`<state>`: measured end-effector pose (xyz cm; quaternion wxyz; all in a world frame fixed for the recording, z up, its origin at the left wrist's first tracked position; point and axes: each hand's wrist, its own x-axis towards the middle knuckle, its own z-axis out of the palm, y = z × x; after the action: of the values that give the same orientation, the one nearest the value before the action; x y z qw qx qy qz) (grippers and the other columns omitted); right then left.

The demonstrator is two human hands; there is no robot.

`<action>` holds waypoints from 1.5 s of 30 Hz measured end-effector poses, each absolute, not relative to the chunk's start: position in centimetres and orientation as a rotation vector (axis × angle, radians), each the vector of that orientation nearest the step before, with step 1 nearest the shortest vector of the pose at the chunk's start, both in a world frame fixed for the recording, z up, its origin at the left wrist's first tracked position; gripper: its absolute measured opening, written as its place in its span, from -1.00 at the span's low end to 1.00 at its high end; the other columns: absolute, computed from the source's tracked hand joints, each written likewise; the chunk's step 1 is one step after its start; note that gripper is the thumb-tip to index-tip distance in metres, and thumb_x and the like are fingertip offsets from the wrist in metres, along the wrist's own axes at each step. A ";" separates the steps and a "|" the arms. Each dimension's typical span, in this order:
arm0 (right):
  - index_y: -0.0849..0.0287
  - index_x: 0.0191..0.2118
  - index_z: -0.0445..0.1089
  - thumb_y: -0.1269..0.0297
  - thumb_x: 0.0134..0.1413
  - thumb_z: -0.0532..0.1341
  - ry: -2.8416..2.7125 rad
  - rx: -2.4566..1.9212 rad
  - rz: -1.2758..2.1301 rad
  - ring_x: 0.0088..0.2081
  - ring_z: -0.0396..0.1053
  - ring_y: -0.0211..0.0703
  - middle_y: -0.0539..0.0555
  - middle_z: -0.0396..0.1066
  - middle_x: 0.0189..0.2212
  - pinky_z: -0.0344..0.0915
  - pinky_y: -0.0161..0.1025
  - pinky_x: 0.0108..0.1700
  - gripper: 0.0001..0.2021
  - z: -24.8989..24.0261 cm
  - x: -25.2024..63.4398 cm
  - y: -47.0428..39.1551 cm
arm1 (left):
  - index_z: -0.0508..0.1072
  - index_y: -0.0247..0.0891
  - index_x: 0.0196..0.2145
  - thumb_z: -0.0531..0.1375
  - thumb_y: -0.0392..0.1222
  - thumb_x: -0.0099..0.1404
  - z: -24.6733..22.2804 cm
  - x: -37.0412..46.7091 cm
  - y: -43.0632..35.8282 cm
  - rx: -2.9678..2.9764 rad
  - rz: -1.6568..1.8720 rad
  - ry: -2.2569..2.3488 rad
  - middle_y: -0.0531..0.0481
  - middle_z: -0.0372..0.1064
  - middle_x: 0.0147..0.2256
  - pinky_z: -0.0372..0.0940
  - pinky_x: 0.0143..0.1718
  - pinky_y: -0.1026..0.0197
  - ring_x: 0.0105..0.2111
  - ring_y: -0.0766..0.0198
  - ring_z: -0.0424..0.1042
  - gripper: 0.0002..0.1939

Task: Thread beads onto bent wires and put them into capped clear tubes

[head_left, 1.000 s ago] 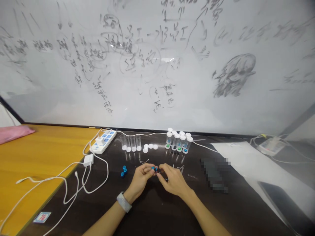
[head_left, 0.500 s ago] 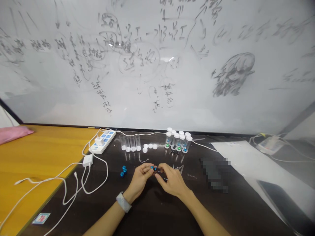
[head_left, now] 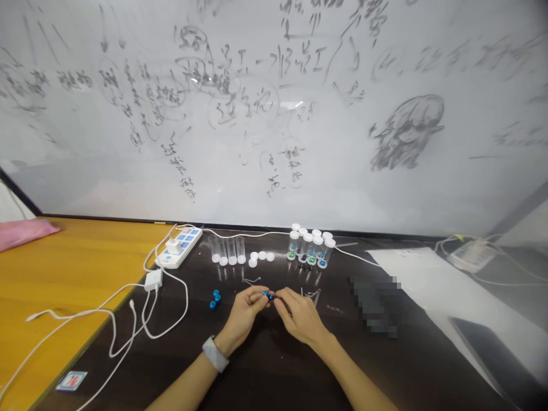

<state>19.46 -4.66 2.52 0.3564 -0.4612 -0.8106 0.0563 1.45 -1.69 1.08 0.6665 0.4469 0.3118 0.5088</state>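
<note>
Small blue parts (head_left: 266,294) are pinched in the fingertips of my left hand (head_left: 244,313), which wears a grey wristband. The fingers of my right hand (head_left: 301,317) are closed against the right end of these parts; whether they grip a separate piece is too small to tell. Several loose blue pieces (head_left: 214,299) lie on the dark table to the left of my hands. Thin wire-like pieces (head_left: 314,295) rest just behind my right hand, and another thin piece (head_left: 252,280) is behind my left.
Open clear tubes (head_left: 232,251) stand behind, beside white caps (head_left: 262,256). Capped tubes (head_left: 307,248) with coloured parts stand right of them. A power strip (head_left: 180,248) and white cables lie left. White paper (head_left: 406,265) and a dark phone (head_left: 492,357) are at right.
My right hand's fingers have come closer to my left fingertips, and the dark, thin piece seen between the hands is now hidden. My left hand has barely moved.
</note>
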 end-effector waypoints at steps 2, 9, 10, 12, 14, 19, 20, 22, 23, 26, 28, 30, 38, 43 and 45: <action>0.11 -0.14 0.32 0.22 0.34 0.10 -2.061 -1.193 0.140 -0.32 0.44 -0.13 0.06 0.45 -0.33 0.27 -0.27 -0.29 -0.88 2.4 19.4 -4.6 | 0.59 -0.30 -0.22 0.46 -0.12 0.10 1.1 1.5 -1.7 1.009 1.149 0.706 -0.14 0.59 -0.26 0.34 -0.15 0.21 -0.27 0.20 0.53 -0.69; 0.12 -0.18 0.32 0.24 0.35 0.07 -2.074 -1.200 0.128 -0.34 0.44 -0.14 0.05 0.43 -0.36 0.26 -0.28 -0.30 -0.87 2.3 19.3 -4.7 | 0.59 -0.30 -0.21 0.45 -0.15 0.11 1.0 1.4 -1.6 1.028 1.172 0.728 -0.15 0.59 -0.25 0.32 -0.26 0.27 -0.28 0.22 0.50 -0.71; 0.13 -0.12 0.32 0.22 0.32 0.12 -2.067 -1.198 0.124 -0.33 0.45 -0.13 0.06 0.44 -0.33 0.27 -0.27 -0.30 -0.87 2.3 19.3 -4.7 | 0.59 -0.30 -0.21 0.45 -0.15 0.11 1.0 1.4 -1.6 1.028 1.169 0.724 -0.14 0.59 -0.26 0.32 -0.26 0.27 -0.29 0.23 0.50 -0.71; 0.14 -0.06 0.31 0.21 0.31 0.14 -2.077 -1.200 0.102 -0.30 0.46 -0.12 0.08 0.45 -0.29 0.28 -0.27 -0.29 -0.83 2.3 19.3 -4.8 | 0.59 -0.30 -0.21 0.45 -0.15 0.11 1.0 1.5 -1.6 1.031 1.162 0.719 -0.12 0.59 -0.28 0.31 -0.26 0.26 -0.33 0.25 0.49 -0.71; 0.13 -0.14 0.35 0.25 0.37 0.06 -2.103 -1.205 0.081 -0.31 0.46 -0.14 0.08 0.45 -0.32 0.27 -0.29 -0.29 -0.85 2.3 19.3 -4.7 | 0.59 -0.30 -0.21 0.45 -0.14 0.11 1.0 1.5 -1.7 1.039 1.159 0.721 -0.12 0.59 -0.28 0.31 -0.26 0.26 -0.35 0.26 0.48 -0.70; 0.14 -0.16 0.34 0.21 0.33 0.11 -2.066 -1.188 0.096 -0.33 0.44 -0.15 0.06 0.44 -0.35 0.27 -0.28 -0.28 -0.86 2.1 19.4 -4.7 | 0.59 -0.31 -0.22 0.45 -0.14 0.10 0.9 1.5 -1.6 1.046 1.161 0.723 -0.14 0.59 -0.26 0.30 -0.27 0.28 -0.31 0.25 0.48 -0.69; 0.15 -0.11 0.33 0.20 0.31 0.13 -2.062 -1.185 0.084 -0.33 0.44 -0.14 0.07 0.44 -0.33 0.26 -0.28 -0.28 -0.84 2.1 19.4 -4.7 | 0.59 -0.31 -0.21 0.45 -0.14 0.10 0.9 1.5 -1.6 1.044 1.160 0.720 -0.13 0.59 -0.27 0.30 -0.27 0.28 -0.32 0.26 0.48 -0.69; 0.15 -0.13 0.34 0.23 0.33 0.09 -2.078 -1.187 0.057 -0.33 0.44 -0.15 0.07 0.44 -0.34 0.25 -0.29 -0.30 -0.85 2.1 19.4 -4.6 | 0.59 -0.31 -0.21 0.45 -0.14 0.11 0.8 1.5 -1.5 1.040 1.156 0.713 -0.12 0.59 -0.27 0.30 -0.27 0.28 -0.33 0.27 0.47 -0.69; 0.14 -0.17 0.35 0.25 0.37 0.04 -2.088 -1.187 0.055 -0.33 0.44 -0.16 0.07 0.44 -0.35 0.24 -0.29 -0.30 -0.83 2.1 19.4 -4.6 | 0.59 -0.31 -0.21 0.45 -0.14 0.11 0.8 1.5 -1.5 1.038 1.156 0.712 -0.13 0.59 -0.26 0.30 -0.27 0.29 -0.34 0.28 0.47 -0.69; 0.15 -0.17 0.34 0.25 0.37 0.04 -2.074 -1.187 0.081 -0.33 0.44 -0.16 0.07 0.43 -0.34 0.25 -0.28 -0.28 -0.83 2.2 19.4 -4.7 | 0.59 -0.31 -0.21 0.45 -0.15 0.11 0.9 1.5 -1.5 1.035 1.158 0.712 -0.13 0.59 -0.24 0.29 -0.28 0.30 -0.33 0.29 0.46 -0.70; 0.16 -0.10 0.33 0.21 0.32 0.11 -2.056 -1.188 0.069 -0.32 0.44 -0.14 0.07 0.43 -0.32 0.25 -0.27 -0.29 -0.83 2.2 19.3 -4.7 | 0.59 -0.31 -0.21 0.45 -0.16 0.11 0.9 1.5 -1.5 1.032 1.154 0.705 -0.13 0.59 -0.25 0.29 -0.27 0.30 -0.34 0.30 0.45 -0.70; 0.16 -0.08 0.34 0.21 0.32 0.11 -2.072 -1.192 0.037 -0.32 0.44 -0.14 0.08 0.44 -0.32 0.25 -0.27 -0.30 -0.83 2.2 19.3 -4.7 | 0.59 -0.31 -0.20 0.45 -0.16 0.12 1.0 1.4 -1.5 1.034 1.142 0.700 -0.13 0.59 -0.25 0.29 -0.26 0.29 -0.35 0.30 0.45 -0.70; 0.18 -0.07 0.33 0.20 0.31 0.13 -2.075 -1.192 0.051 -0.33 0.44 -0.14 0.09 0.45 -0.30 0.24 -0.28 -0.30 -0.80 2.0 19.3 -4.7 | 0.58 -0.31 -0.21 0.44 -0.16 0.12 0.7 1.4 -1.4 1.050 1.145 0.714 -0.14 0.59 -0.23 0.30 -0.25 0.28 -0.31 0.26 0.48 -0.71; 0.15 -0.19 0.36 0.27 0.38 0.02 -2.070 -1.189 0.074 -0.38 0.42 -0.17 0.05 0.44 -0.39 0.21 -0.29 -0.31 -0.80 2.0 19.3 -4.6 | 0.58 -0.32 -0.21 0.44 -0.16 0.13 0.9 1.4 -1.5 1.063 1.140 0.719 -0.14 0.59 -0.22 0.28 -0.30 0.30 -0.37 0.32 0.43 -0.72; 0.17 -0.10 0.33 0.23 0.33 0.09 -2.041 -1.184 0.084 -0.39 0.42 -0.17 0.05 0.43 -0.38 0.22 -0.28 -0.31 -0.84 2.0 19.3 -4.6 | 0.58 -0.32 -0.21 0.43 -0.16 0.13 1.0 1.4 -1.5 1.067 1.144 0.722 -0.13 0.58 -0.24 0.27 -0.30 0.30 -0.37 0.31 0.43 -0.72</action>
<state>19.35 -4.63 2.04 0.3804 -0.4639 -0.7994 0.0330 1.42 -1.53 1.00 0.6514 0.4700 0.3180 0.5037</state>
